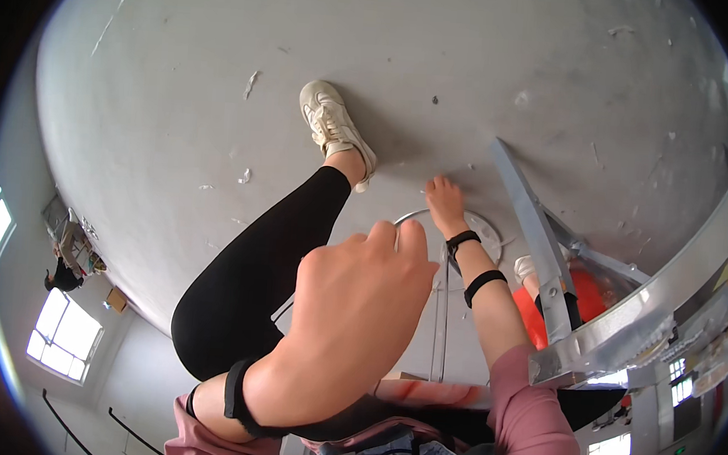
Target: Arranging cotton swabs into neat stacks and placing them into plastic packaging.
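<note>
My left hand (360, 298) is raised close in the middle of the view, its back toward me and its fingers curled under. Whatever the fingers may hold is hidden behind the hand. Farther down, my right hand (446, 206) reaches low toward the grey floor, beside a round metal ring (488, 218) on a thin upright. The fingers of that hand are bent together, and I cannot make out anything between them. Black bands circle both wrists, with another on the right forearm.
At the right stands a metal table frame (538, 238) with slanting legs, its edge near my right arm. A red object (589, 295) shows behind it. My left foot in a cream shoe (333, 125) rests ahead on the floor (181, 91), which has scattered scraps. A person (66, 263) is far left.
</note>
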Demonstrator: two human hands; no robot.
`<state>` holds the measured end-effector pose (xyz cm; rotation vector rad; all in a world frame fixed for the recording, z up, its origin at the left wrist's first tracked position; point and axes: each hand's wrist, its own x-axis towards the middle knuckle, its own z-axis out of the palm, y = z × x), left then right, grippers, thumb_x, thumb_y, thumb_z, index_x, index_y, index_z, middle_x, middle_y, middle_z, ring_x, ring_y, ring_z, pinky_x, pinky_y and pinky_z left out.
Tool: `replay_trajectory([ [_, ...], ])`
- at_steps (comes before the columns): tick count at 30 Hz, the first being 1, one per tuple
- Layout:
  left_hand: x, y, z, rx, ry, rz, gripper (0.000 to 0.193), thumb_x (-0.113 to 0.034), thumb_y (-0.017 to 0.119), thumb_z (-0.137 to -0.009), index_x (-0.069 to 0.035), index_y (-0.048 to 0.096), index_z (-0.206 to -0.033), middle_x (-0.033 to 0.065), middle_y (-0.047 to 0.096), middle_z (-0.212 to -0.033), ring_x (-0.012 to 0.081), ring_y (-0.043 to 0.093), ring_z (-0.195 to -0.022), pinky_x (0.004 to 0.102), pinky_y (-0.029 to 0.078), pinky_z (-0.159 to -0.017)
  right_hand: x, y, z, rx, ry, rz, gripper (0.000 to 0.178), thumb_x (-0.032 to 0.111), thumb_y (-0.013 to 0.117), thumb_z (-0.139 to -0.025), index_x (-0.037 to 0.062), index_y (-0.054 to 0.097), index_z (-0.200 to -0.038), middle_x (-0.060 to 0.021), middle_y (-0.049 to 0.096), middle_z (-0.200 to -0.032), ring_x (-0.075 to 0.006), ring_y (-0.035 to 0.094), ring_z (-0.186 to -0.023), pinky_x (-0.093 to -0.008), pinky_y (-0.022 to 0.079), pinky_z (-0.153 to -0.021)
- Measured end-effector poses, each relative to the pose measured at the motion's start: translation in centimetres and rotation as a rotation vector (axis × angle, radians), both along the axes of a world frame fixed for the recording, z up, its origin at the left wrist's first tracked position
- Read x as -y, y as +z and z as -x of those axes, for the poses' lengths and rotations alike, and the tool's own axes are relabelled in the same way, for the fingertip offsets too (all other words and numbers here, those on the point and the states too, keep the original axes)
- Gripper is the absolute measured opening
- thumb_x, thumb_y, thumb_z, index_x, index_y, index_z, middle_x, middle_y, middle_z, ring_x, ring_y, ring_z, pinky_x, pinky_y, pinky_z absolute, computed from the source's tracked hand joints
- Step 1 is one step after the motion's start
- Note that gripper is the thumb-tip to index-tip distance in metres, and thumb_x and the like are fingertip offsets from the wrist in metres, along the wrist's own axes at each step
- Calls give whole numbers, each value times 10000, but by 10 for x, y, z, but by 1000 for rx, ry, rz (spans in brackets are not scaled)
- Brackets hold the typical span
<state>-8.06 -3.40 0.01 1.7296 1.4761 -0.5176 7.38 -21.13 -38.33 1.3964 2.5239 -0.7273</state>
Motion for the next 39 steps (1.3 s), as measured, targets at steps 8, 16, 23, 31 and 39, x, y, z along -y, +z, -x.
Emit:
replay_trajectory([
  [8,-24,4,-17,57,4,31,223,-218,701,-889,-45,566,-929,54,582,-736,235,634,-639,358,460,-523,1,-6,1,19,-65,56,67,107,639,-786,88,601,-838,-62,632,-816,-240,667,-771,-393,530,-597],
  [16,-46,-40,-3,-154,6,-198,127,-171,639,-847,-74,605,-773,64,667,-695,226,701,-637,328,500,-474,-12,120,-3,-373,-659,416,167,32,677,-742,65,519,-785,-111,611,-775,-348,630,-715,-451,485,-596],
  [23,-125,-39,-7,-185,281,-266,225,-202,530,-863,-77,716,-873,149,735,-878,359,701,-770,442,544,-647,-32,302,-22,-497,-614,546,146,31,662,-765,57,522,-797,-107,594,-774,-335,621,-737,-424,489,-637],
  [31,-112,105,-18,391,632,-617,337,-330,608,-925,-20,714,-1001,42,659,-765,113,549,-692,286,437,-656,-19,382,-82,-542,-343,261,98,82,604,-805,52,515,-837,-151,588,-823,-371,623,-769,-463,505,-641],
  [39,93,175,-16,632,689,-554,191,-168,604,-976,3,688,-996,7,591,-698,64,526,-644,220,402,-601,54,491,-147,-724,-808,-116,182,-46,666,-752,44,517,-805,-70,612,-824,-237,567,-600,-329,453,-547],
])
